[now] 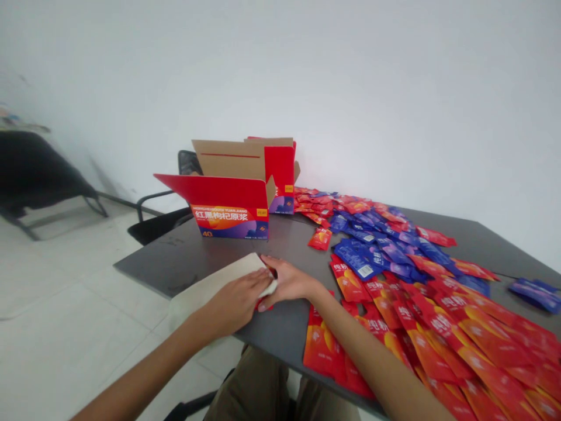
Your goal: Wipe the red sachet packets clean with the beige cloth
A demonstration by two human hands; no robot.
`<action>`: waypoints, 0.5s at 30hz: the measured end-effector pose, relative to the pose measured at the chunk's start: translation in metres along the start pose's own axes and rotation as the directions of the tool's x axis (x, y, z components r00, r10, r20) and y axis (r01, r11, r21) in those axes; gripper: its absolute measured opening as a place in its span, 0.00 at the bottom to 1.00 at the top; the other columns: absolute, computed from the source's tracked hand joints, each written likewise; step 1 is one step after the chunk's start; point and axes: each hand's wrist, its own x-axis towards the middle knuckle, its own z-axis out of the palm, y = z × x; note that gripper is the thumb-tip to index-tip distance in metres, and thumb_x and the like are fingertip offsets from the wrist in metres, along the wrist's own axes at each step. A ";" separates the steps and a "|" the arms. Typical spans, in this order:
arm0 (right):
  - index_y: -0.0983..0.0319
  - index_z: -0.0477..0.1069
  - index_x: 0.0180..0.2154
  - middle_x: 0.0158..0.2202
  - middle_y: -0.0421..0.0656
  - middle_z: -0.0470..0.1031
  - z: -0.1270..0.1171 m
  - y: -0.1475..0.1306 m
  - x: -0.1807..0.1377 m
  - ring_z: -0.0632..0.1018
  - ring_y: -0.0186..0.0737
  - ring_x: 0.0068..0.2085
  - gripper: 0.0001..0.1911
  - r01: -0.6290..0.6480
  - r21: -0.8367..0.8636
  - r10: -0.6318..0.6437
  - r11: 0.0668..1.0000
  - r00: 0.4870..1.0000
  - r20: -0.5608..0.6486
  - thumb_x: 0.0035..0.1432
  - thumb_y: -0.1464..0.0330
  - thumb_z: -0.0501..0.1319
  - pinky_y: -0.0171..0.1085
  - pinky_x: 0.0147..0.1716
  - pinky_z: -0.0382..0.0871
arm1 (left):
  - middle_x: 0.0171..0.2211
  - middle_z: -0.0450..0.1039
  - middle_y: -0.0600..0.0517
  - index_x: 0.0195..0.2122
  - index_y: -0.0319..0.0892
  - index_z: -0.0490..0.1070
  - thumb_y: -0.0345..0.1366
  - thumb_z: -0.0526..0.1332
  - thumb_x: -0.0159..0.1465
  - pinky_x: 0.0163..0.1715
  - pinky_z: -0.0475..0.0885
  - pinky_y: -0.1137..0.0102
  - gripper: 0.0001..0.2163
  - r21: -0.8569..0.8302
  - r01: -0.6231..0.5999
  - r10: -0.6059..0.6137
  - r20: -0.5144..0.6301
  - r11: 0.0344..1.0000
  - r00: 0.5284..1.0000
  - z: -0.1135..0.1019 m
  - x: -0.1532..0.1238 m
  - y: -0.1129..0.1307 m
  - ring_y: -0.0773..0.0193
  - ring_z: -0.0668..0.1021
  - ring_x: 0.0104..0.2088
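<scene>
My left hand presses a pale cloth with its fingers together, near the table's front edge. The cloth trails to the left and hangs over that edge. Against the cloth's right end, my right hand curls around a red sachet; only small red bits show between the hands, the rest being covered. Just right of my right forearm lies a spread of red-orange sachets. Behind them is a heap of blue-purple sachets mixed with red ones.
An open red carton with raised flaps stands at the back left of the dark table, another carton behind it. A black chair is beyond the left edge. A white wall rises behind the table.
</scene>
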 end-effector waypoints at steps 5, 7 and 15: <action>0.64 0.52 0.64 0.65 0.54 0.56 -0.001 -0.001 -0.001 0.60 0.54 0.64 0.63 -0.053 0.006 0.053 0.999 0.999 0.013 0.27 0.54 0.75 0.48 0.64 0.49 | 0.60 0.64 0.41 0.60 0.35 0.58 0.23 0.49 0.60 0.60 0.61 0.65 0.25 -0.035 0.069 -0.069 -0.022 0.997 0.997 -0.003 0.007 -0.008 0.59 0.68 0.59; 0.64 0.51 0.64 0.65 0.53 0.56 -0.001 -0.001 -0.001 0.61 0.54 0.64 0.63 -0.057 0.026 0.057 0.998 0.998 0.008 0.28 0.54 0.74 0.48 0.64 0.49 | 0.58 0.65 0.40 0.59 0.34 0.60 0.22 0.48 0.60 0.58 0.63 0.64 0.24 -0.019 0.117 -0.117 -0.027 0.993 0.993 -0.003 0.013 -0.013 0.59 0.71 0.57; 0.63 0.54 0.63 0.64 0.52 0.60 -0.001 -0.002 0.000 0.63 0.53 0.63 0.62 0.006 0.011 -0.006 1.000 1.000 0.006 0.26 0.55 0.75 0.47 0.64 0.51 | 0.61 0.62 0.41 0.60 0.35 0.59 0.24 0.51 0.60 0.62 0.58 0.62 0.25 -0.011 0.002 -0.002 -0.001 1.000 1.000 -0.001 0.001 0.001 0.57 0.64 0.62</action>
